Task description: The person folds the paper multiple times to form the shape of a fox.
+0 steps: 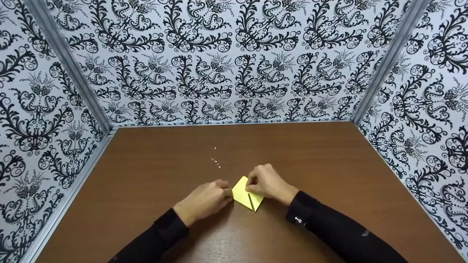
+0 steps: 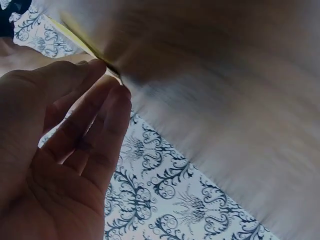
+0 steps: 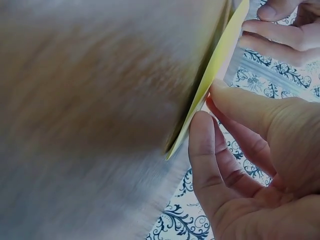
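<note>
A folded piece of yellow paper point(image 1: 241, 192) lies near the middle of the brown table, with a narrow dark slit running to its near corner. My left hand point(image 1: 207, 200) pinches its left corner; in the left wrist view, the thumb and fingertips meet at the end of the paper point(image 2: 82, 42). From the right, my right hand point(image 1: 270, 184) reaches over the sheet, thumb and forefinger pinching a fold and covering part of it. Seen edge-on in the right wrist view, the paper point(image 3: 216, 65) stretches between both hands.
Several tiny white scraps point(image 1: 215, 161) are scattered on the tabletop point(image 1: 164, 153) beyond the paper. Walls point(image 1: 234, 73) with a black-and-white scroll pattern enclose the table at the back and both sides, with grey posts point(image 1: 387, 65) in the corners.
</note>
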Tool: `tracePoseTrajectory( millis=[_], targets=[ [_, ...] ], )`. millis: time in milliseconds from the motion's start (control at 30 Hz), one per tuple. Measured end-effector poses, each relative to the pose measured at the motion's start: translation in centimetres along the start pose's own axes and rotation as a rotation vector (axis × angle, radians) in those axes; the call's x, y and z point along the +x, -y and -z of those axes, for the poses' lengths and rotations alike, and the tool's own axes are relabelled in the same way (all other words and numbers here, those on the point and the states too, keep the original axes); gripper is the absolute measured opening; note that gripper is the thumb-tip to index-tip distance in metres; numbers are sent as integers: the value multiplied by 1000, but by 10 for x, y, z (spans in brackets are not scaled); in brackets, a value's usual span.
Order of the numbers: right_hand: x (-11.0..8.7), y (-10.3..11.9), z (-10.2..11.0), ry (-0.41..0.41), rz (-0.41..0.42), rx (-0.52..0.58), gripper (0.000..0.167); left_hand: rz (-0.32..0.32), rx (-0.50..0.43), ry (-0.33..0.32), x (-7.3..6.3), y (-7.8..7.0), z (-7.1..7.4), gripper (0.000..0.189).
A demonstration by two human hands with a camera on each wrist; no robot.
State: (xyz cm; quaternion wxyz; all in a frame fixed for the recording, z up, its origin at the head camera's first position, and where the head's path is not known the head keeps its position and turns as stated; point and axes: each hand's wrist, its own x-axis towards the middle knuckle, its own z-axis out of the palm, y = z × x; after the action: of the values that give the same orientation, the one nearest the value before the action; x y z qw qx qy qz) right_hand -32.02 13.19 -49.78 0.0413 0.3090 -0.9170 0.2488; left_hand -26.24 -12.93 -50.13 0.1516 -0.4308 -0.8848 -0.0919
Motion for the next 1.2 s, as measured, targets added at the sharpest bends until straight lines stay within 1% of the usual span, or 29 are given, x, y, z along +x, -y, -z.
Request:
tracePoseTrajectory(
  millis=[100,167,233,367,467,633,833,933,1033,1200],
  targets=[
    [1,-1,0,13,-14,-1,11,-11,-15,3,4,-7,-1,4],
    [2,-2,0,16,-23,-2,11,-30,-28,32,8,-12,-2,6],
    [2,-2,1,17,-30,-3,11,-53,-31,72,11,-16,-3,12],
    [3,-1,1,23,-38,19,11,-73,13,156,14,-21,-4,30],
    [4,0,0,36,-61,43,12,-84,70,187,14,-23,-5,38],
    [6,-4,0,42,-100,72,11,-103,115,182,14,-24,-7,36],
    [13,-13,0,16,-163,127,6,-105,108,184,12,-21,-8,35],
    [16,-16,1,11,-180,137,12,-101,101,190,12,-20,-8,35],
    [20,-17,4,23,-186,143,16,-103,97,183,13,-20,-7,35],
    [24,-16,8,62,-193,188,12,-107,106,176,14,-20,-6,35]
  ],
)
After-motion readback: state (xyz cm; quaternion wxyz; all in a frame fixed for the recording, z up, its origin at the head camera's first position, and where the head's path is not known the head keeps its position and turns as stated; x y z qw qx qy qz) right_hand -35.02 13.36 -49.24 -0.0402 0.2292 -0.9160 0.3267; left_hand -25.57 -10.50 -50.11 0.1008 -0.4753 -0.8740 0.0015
